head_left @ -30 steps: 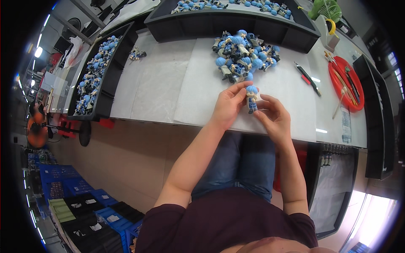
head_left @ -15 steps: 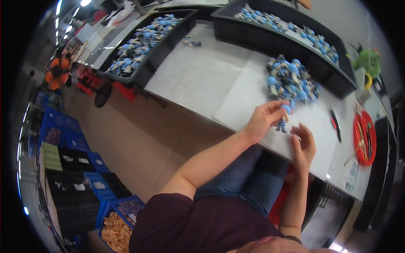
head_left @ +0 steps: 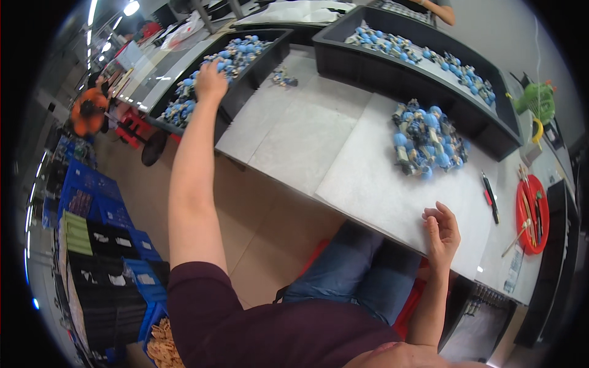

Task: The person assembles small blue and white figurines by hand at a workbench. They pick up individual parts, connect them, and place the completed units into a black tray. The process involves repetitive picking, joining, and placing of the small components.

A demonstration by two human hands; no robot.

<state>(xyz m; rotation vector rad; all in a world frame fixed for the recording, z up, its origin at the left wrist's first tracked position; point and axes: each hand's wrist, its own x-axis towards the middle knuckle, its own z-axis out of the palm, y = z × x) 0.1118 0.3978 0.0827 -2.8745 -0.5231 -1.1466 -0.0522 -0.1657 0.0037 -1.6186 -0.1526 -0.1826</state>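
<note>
My left hand [head_left: 211, 83] is stretched out over the black bin [head_left: 251, 83] at the far left, its fingers apart over a heap of small blue-headed figurines [head_left: 181, 112]. No figurine stands out in its grasp. At the table's front edge my right hand [head_left: 442, 236] is held with loosely bent fingers, thumb apart, and nothing in it. Beyond that hand a pile of the same blue-headed figurines [head_left: 429, 140] lies on white paper.
A larger black bin [head_left: 417, 76] with more figurines stands at the back. A few loose pieces [head_left: 283, 78] lie beside the left bin. On the right are a black pen [head_left: 489, 196], a red tray [head_left: 531, 214] holding brushes, and a green object [head_left: 537, 101]. Another person's arm [head_left: 438, 10] shows behind.
My left hand has swung from above the front of the table to the left bin; the figurine it held no longer shows. My right hand stays near its place, slightly lower.
</note>
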